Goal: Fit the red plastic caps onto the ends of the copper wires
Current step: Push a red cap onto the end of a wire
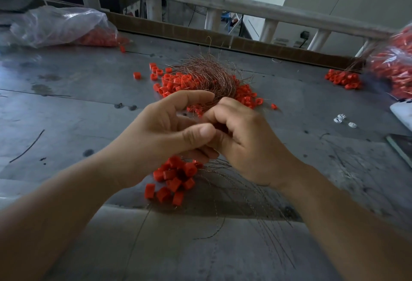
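At the far left of the grey table (66,107), a clear plastic bag (58,24) with red pieces inside is seen, well apart from the work.

Nearer the middle, the left hand (169,131) is held with its fingers curled. The forefinger is arched toward the wire heap and the thumb is pressed against the other hand's fingers. The lower fingers appear to be closed round a bunch of capped wires (176,178), whose caps sit just below the palm near the table's front edge. Should that hold be slackened, the bunch could be let slip over the edge, or fitted caps could be knocked loose.

Behind the hands, loose red caps (176,82) are scattered round a tangled heap of copper wires (207,75). A strand drawn from it could be snagged, others dragged along and caps swept aside.

The right hand (243,144) is curled tight and touches the left; what is pinched inside cannot be told. A thin wire end could easily be bent, or the cap's hole missed, if it were pushed askew.

Farther right, a second pile (343,79) of caps and a second bag (396,66) are found.
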`<state>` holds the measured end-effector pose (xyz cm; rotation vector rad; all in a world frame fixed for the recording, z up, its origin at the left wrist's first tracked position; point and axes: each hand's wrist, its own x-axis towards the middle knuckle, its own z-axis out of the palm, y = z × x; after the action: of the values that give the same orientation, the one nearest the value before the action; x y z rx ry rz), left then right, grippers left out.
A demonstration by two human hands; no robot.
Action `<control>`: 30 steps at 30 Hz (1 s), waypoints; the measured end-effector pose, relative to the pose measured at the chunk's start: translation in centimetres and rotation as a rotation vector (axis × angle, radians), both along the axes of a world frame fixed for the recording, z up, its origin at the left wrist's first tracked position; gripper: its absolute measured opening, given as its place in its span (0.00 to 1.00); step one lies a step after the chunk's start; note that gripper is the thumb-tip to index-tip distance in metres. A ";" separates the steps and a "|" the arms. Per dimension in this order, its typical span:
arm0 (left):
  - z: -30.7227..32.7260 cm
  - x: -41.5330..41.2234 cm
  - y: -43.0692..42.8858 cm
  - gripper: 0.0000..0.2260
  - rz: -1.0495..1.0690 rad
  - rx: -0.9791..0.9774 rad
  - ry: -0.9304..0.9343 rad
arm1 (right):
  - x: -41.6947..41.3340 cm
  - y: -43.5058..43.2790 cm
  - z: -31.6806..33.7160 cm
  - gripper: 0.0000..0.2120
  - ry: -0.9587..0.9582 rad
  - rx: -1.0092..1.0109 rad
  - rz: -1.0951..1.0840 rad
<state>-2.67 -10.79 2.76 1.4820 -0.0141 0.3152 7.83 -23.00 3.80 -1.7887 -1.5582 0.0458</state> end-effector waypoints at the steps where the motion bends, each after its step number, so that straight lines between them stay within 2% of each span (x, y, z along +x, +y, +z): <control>1: 0.0 0.0 -0.1 0.25 0.014 0.048 -0.006 | -0.1 0.0 0.0 0.04 -0.018 -0.010 -0.004; 5: -0.2 -0.1 -0.1 0.23 0.022 0.115 -0.019 | -0.3 0.0 -0.1 0.05 -0.035 -0.023 -0.020; 12: -0.1 -0.5 -0.2 0.24 -0.002 0.086 -0.022 | -0.9 0.0 -0.3 0.05 -0.049 0.032 -0.042; 15: 0.0 -0.3 -0.1 0.26 -0.004 0.043 -0.003 | -0.5 0.0 -0.4 0.03 0.008 0.021 -0.030; 20: 0.2 -0.2 0.2 0.24 -0.010 -0.029 0.038 | -0.6 0.1 -0.4 0.05 0.107 0.071 -0.033; 26: 0.6 -0.1 0.6 0.20 0.079 -0.030 0.025 | -0.3 0.0 0.0 0.25 0.177 0.058 -0.012; 28: 0.8 -0.2 1.0 0.19 0.067 -0.113 -0.002 | -0.1 -0.1 0.1 0.22 0.225 0.024 -0.006; 30: 1.0 -0.2 1.2 0.18 0.060 -0.174 -0.028 | 0.0 -0.2 0.2 0.13 0.251 0.020 0.015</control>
<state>-2.91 -9.58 3.77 1.3072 0.0340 0.3765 7.81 -23.19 3.95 -1.6838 -1.3875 0.2518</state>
